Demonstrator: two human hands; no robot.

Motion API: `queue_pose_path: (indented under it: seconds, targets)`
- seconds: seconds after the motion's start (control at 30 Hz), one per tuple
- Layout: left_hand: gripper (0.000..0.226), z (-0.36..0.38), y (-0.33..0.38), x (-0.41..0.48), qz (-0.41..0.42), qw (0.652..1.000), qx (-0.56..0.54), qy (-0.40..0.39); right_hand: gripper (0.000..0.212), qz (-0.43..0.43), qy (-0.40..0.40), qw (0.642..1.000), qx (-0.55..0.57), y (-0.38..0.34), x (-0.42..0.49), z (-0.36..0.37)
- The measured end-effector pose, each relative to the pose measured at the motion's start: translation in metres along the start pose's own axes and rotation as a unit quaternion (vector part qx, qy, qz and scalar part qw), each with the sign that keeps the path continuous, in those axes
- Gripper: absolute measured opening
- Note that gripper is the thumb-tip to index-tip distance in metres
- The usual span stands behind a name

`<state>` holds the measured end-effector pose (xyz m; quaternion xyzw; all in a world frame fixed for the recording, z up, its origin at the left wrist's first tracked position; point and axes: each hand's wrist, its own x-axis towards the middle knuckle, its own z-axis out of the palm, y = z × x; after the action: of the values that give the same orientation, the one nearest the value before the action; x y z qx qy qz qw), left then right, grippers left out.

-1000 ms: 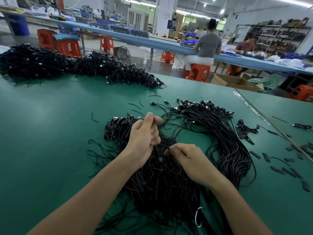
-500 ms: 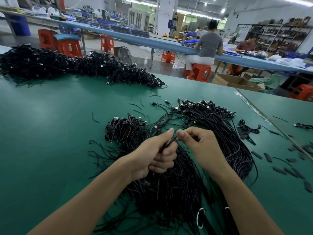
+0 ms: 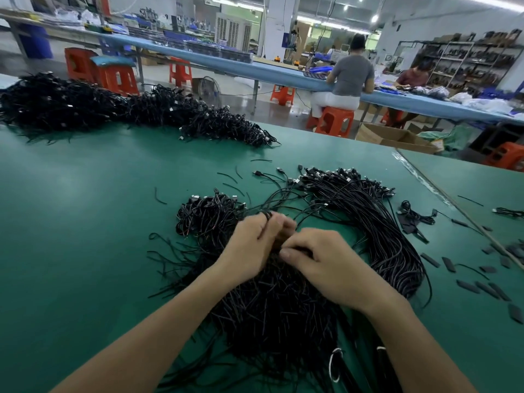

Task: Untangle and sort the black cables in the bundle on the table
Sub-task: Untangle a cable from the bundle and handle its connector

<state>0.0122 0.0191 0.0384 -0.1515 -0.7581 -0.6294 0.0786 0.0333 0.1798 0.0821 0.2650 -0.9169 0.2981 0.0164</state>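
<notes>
The tangled bundle of thin black cables (image 3: 278,307) lay on the green-matted table (image 3: 85,222), near and central, and both hands were held over its far end. Compared with half a second before, the right hand (image 3: 326,259) had been drawn nearer and lower, and the left hand (image 3: 255,248) had been kept close beside it, so that the two were seen touching. A single thin black cable (image 3: 266,215) was looped over the curled left forefinger and gripped there. The right fingers were curled down into the strands, but it could not be told whether anything was pinched beneath them. One strand was judged to be in the course of being worked loose, probably bound for the combed sheaf of straightened black cables (image 3: 377,222) laid to the right. Most of the bundle was left unsorted.
</notes>
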Motion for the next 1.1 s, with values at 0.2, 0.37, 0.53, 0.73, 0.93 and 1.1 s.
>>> queue_pose_path:
  seconds: [0.2,0.37,0.53,0.73,0.93,1.1]
  targets:
    - [0.073,-0.003,0.013,-0.015,-0.182,0.953,-0.160,-0.182,0.010,0.010,0.115,0.982,0.152,0.004,0.004,-0.015]
    - [0.053,-0.020,0.035,-0.009,-0.164,0.813,-0.480,-0.285,0.035,0.081,0.120,0.946,0.289,0.001,0.007,0.004]
    - [0.039,-0.020,0.049,0.002,-0.110,0.809,-0.568,-0.107,0.037,0.097,0.042,0.971,0.215,0.000,0.002,0.014]
    - [0.030,-0.002,0.021,0.004,-0.007,0.987,-0.158,0.023,0.026,0.022,-0.071,0.997,0.038,-0.011,-0.003,0.011]
    - [0.057,-0.004,0.015,-0.008,-0.081,0.987,0.045,-0.133,0.018,-0.004,0.009,1.000,0.022,-0.006,-0.006,-0.012]
    - [0.070,-0.013,0.021,-0.010,-0.185,0.945,-0.094,-0.253,0.006,0.014,0.075,0.984,0.160,0.000,-0.002,-0.022]
